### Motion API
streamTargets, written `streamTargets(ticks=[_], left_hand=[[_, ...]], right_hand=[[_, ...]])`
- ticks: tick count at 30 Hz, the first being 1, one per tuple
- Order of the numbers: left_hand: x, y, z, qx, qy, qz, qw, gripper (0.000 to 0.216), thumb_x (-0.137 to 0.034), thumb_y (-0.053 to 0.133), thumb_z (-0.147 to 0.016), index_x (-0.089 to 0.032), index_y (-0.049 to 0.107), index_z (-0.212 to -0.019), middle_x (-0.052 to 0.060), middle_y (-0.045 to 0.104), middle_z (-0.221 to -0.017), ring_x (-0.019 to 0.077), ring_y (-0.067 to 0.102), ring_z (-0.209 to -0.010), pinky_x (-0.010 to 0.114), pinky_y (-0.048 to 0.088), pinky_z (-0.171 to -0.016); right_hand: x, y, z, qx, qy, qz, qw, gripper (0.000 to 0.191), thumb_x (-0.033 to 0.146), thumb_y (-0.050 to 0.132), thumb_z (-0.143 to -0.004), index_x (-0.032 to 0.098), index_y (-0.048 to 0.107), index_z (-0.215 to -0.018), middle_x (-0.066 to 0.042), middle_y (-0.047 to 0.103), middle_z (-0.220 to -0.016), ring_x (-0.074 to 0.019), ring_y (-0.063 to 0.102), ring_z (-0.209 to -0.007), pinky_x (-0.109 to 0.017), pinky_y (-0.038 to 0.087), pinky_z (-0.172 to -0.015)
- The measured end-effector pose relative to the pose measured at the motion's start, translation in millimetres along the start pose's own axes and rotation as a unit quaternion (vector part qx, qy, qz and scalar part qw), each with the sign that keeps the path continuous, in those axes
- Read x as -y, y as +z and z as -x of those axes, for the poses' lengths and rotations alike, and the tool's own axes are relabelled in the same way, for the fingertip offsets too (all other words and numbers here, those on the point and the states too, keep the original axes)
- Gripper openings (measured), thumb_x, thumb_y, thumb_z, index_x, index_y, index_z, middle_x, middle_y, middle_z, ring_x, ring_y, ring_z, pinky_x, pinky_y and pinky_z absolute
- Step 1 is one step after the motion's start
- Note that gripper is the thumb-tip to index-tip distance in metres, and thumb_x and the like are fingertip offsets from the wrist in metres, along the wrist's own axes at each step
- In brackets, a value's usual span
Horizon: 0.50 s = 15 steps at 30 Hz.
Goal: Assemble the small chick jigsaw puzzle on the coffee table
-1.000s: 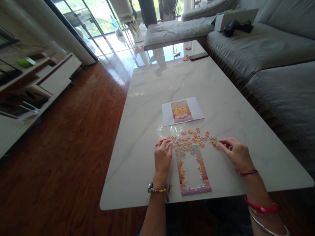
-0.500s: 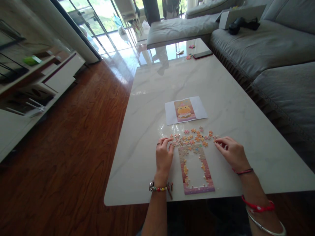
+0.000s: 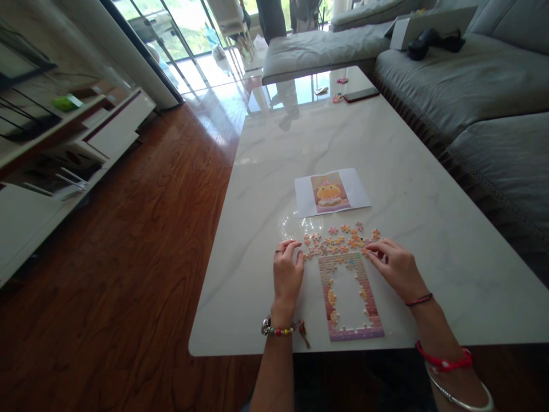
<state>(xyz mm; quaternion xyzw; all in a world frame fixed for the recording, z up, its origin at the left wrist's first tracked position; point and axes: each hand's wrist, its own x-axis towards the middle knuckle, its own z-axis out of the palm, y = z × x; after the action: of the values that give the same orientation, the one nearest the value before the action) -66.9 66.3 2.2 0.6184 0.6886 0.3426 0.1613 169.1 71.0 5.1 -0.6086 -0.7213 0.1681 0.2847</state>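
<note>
A puzzle frame lies near the table's front edge, its border joined and its middle showing bare tabletop. Behind it spreads a heap of loose puzzle pieces, mostly orange, yellow and pink. My right hand is at the heap's right end, thumb and forefinger pinched at an orange puzzle piece by the frame's top right corner. At the left end of the heap, my left hand rests with bent fingers and the thumb apart, nothing seen between them. A paper with a printed picture lies beyond the pieces.
The marble-patterned table extends away from me. At its far end are a dark phone and small colourful items. A grey sofa runs along the right, and a low cabinet stands on the left beyond the wooden floor.
My right hand has moved left, toward the frame's top right corner, to the orange piece there. My left hand has shifted slightly away from the loose pieces. The view has turned a little.
</note>
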Motion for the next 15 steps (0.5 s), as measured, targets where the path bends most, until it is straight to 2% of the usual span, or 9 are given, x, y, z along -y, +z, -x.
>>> streamTargets(ticks=[15], left_hand=[[-0.9,-0.3,-0.5,-0.006,0.007,0.005,1.000,0.017,-0.011,0.050,-0.074,-0.019,0.060,-0.085,0.005,0.056,-0.095,0.0180,0.054,-0.090,0.034,0.046,-0.080]], right_hand=[[-4.5,-6.6,0.3,-0.007,0.020,0.003,1.000,0.015,0.028,0.052,-0.077,0.017,0.063,-0.078,-0.002,0.061,-0.076,-0.0105,0.053,-0.057,-0.025,0.043,-0.060]])
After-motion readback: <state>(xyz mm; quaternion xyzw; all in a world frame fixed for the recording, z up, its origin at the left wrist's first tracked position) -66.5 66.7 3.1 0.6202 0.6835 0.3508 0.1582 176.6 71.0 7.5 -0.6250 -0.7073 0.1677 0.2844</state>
